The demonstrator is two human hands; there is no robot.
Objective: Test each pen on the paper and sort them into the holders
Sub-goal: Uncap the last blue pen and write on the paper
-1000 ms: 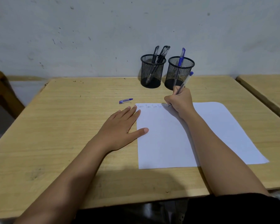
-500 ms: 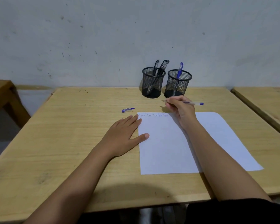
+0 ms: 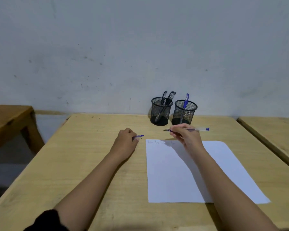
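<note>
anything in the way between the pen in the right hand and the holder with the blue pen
Nothing visible does. The right hand holds the pen level just in front of the right holder, whose mouth is open apart from one blue pen leaning inside. The left holder stands beside it, off the path.

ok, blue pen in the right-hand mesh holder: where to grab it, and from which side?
Grip the blue pen by its capped top, coming from above. It stands tilted in the right mesh holder, only that end clearing the rim; mesh walls block the sides, and the left holder crowds one flank.
</note>
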